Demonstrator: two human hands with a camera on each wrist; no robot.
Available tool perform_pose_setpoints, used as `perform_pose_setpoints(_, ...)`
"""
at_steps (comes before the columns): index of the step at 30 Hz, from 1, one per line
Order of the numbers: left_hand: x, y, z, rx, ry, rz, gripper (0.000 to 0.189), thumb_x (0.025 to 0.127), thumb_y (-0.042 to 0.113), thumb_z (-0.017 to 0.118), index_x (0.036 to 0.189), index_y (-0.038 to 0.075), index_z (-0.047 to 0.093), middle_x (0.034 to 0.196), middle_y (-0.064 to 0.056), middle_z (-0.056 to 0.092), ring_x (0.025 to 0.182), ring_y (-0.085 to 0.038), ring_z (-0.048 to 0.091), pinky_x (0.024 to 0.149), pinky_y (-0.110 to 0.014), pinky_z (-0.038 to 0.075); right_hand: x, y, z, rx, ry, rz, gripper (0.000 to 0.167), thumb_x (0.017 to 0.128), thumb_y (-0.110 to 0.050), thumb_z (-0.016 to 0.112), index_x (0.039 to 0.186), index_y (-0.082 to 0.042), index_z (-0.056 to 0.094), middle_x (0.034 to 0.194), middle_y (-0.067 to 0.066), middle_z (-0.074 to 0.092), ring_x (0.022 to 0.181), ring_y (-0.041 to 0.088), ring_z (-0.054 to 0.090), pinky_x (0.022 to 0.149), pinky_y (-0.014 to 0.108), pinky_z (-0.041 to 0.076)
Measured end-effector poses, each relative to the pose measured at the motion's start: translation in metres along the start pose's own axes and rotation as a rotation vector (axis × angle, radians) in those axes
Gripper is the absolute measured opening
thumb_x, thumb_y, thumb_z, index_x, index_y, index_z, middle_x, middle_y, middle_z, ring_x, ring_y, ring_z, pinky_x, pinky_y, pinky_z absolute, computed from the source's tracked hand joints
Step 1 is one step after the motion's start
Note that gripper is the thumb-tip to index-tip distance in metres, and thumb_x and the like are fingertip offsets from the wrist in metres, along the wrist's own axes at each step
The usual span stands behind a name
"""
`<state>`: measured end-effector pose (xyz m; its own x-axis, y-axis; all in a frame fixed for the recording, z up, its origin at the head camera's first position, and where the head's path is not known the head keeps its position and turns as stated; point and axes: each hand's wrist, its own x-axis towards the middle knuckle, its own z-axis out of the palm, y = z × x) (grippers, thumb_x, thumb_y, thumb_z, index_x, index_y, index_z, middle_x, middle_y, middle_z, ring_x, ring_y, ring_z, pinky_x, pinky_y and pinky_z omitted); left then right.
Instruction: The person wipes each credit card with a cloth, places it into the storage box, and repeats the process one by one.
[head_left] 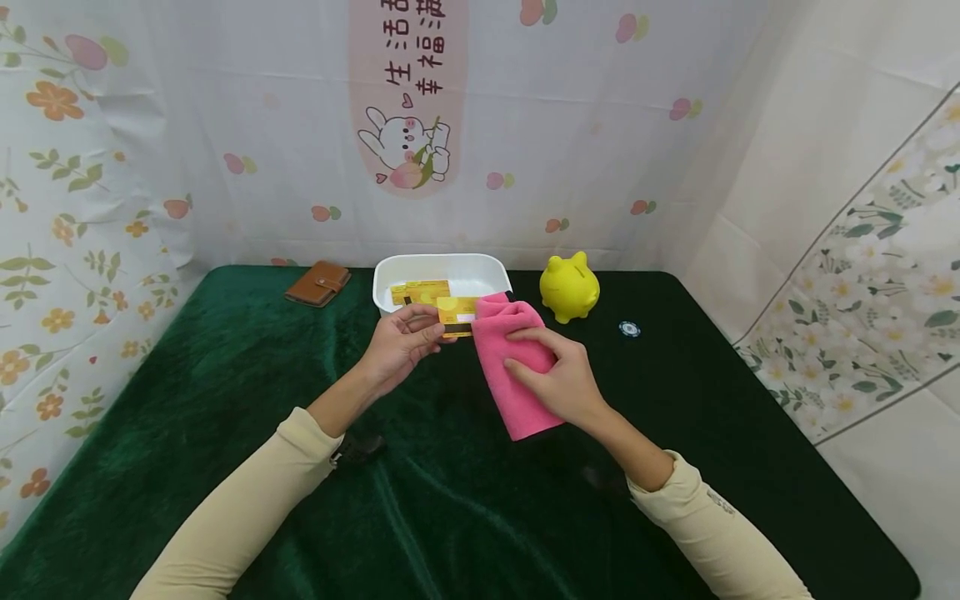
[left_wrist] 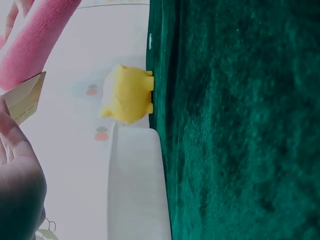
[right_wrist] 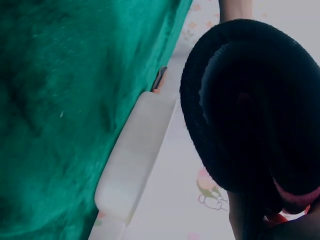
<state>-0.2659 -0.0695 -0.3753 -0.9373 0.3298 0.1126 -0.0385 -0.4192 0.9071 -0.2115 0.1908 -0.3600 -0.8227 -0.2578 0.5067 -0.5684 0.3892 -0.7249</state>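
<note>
Between thumb and fingers, my left hand (head_left: 397, 346) pinches a yellow bank card (head_left: 456, 315) with a black stripe, held up in front of a white plastic tub (head_left: 480, 268). My right hand (head_left: 566, 379) grips a folded pink cloth (head_left: 510, 392), and the cloth's upper end overlaps the card's right end. In the left wrist view the card (left_wrist: 26, 100) points up toward the pink cloth (left_wrist: 37, 45). The right wrist view shows the dark side of the folded cloth (right_wrist: 200, 65), which hides the card there. More yellow cards (head_left: 422, 292) lie inside the tub.
A brown wallet (head_left: 318, 283) lies left of the tub at the back of the green velvet-covered table (head_left: 360, 517). Right of the tub stands a yellow piggy bank (head_left: 570, 287), with a poker chip (head_left: 629, 329) in front of it. Patterned curtains hang behind.
</note>
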Motion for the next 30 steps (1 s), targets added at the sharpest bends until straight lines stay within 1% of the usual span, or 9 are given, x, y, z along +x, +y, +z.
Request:
perform_pose_setpoints(3, 0.001, 0.001, -0.002, -0.005, 0.039, -0.002, 0.014, 0.099, 0.0, 0.057, 0.106, 0.012, 0.062, 0.105, -0.002, 0.071, 0.085, -0.015, 0.072, 0.073, -0.022, 0.055, -0.001, 0.004, -0.004, -0.006, -0.001, 0.008, 0.032, 0.086, -0.009, 0.078, 0.117, -0.009, 0.068, 0.113, 0.009, 0.069, 0.084, 0.023, 0.066, 0.068, 0.031, 0.057)
perform_pose_setpoints(9, 0.007, 0.003, -0.005, -0.014, 0.103, -0.007, 0.012, 0.099, 0.003, 0.058, 0.108, 0.011, 0.061, 0.108, -0.003, 0.067, 0.086, -0.014, 0.071, 0.073, -0.021, 0.054, -0.003, 0.008, -0.015, -0.04, 0.002, 0.062, 0.031, 0.087, -0.008, 0.077, 0.117, -0.008, 0.067, 0.111, 0.01, 0.068, 0.081, 0.023, 0.066, 0.067, 0.029, 0.057)
perform_pose_setpoints(15, 0.019, 0.003, -0.01, -0.045, 0.17, 0.019, 0.01, 0.098, 0.005, 0.061, 0.107, 0.01, 0.062, 0.11, -0.004, 0.065, 0.087, -0.014, 0.072, 0.071, -0.02, 0.054, -0.006, 0.014, -0.025, -0.062, 0.016, 0.089, 0.03, 0.088, -0.009, 0.076, 0.117, -0.009, 0.067, 0.108, 0.01, 0.068, 0.078, 0.024, 0.066, 0.065, 0.031, 0.057)
perform_pose_setpoints(20, 0.028, 0.002, -0.014, -0.057, 0.224, 0.036, 0.01, 0.098, 0.004, 0.061, 0.106, 0.009, 0.062, 0.105, -0.004, 0.064, 0.084, -0.013, 0.072, 0.069, -0.021, 0.054, -0.008, 0.017, -0.027, -0.067, 0.013, 0.108, 0.031, 0.088, -0.01, 0.076, 0.117, -0.009, 0.067, 0.11, 0.011, 0.067, 0.081, 0.025, 0.065, 0.066, 0.031, 0.057)
perform_pose_setpoints(30, 0.047, 0.003, -0.024, -0.037, 0.311, -0.01, 0.012, 0.097, 0.007, 0.063, 0.109, 0.007, 0.06, 0.105, -0.004, 0.064, 0.084, -0.01, 0.07, 0.07, -0.021, 0.053, -0.009, 0.023, -0.031, -0.06, 0.015, 0.127, 0.029, 0.089, -0.01, 0.075, 0.117, -0.009, 0.067, 0.11, 0.011, 0.068, 0.08, 0.025, 0.065, 0.065, 0.031, 0.057)
